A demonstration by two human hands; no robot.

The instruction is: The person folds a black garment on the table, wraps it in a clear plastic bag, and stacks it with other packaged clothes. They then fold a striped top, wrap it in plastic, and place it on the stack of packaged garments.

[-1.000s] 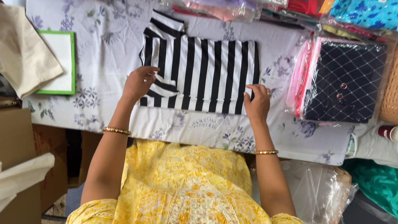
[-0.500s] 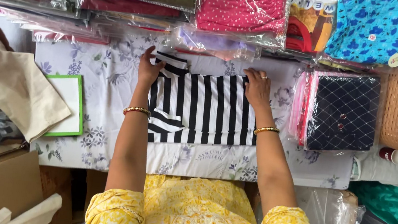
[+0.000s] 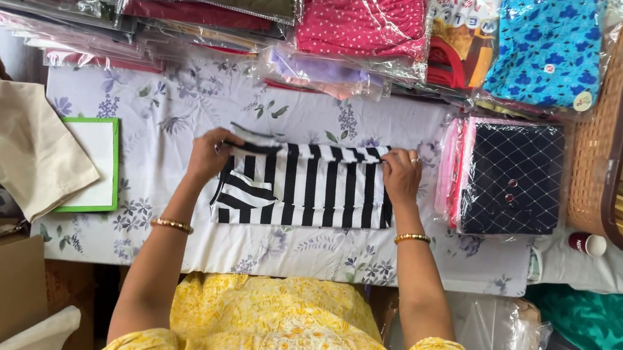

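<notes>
Lying in the middle of the frame on the flower-printed tabletop (image 3: 176, 115), the black-and-white striped garment (image 3: 309, 194) is being folded: the left hand (image 3: 211, 156) is pinching its upper left corner, where a sleeve is tucked across, and the right hand (image 3: 401, 176) is pinching the upper right edge, each grip closed on cloth. The fold looks partly made, so the next move probably calls for keeping both corners level and the stripes square.
</notes>
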